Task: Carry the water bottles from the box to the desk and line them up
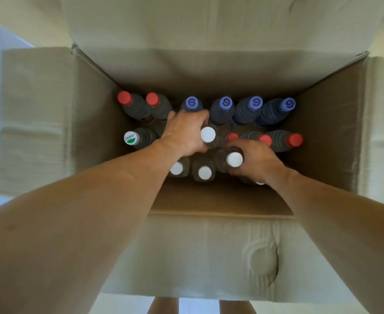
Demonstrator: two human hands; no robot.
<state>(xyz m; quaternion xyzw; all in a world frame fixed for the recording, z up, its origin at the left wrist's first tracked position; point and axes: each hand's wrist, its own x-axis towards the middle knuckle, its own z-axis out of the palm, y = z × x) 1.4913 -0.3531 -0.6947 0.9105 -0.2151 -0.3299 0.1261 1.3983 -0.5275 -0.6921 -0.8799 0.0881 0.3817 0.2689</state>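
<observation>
Both arms reach down into an open cardboard box [91,123], its four flaps folded outward. Inside, water bottles stand upright and packed close, seen from above mostly as caps over clear, dark-looking bodies. Along the far wall run two red-capped bottles [125,97] at the left and then four with purple caps [226,103] bearing a swirl mark, their labels blue. The middle row has a bottle with a white-and-green printed cap [131,138] at the left and more red caps [294,139] at the right. Nearest the person stand plain white-capped ones [204,173].

The left hand [184,132] has its grip curled round the shoulder of a white-capped bottle [208,134] in the middle of the box, fingers wrapped over its far side. The right hand [258,162] grips another white-capped bottle [234,159] just beside it, fingers closed round its neck. Both bottles are inside the box among the others.
</observation>
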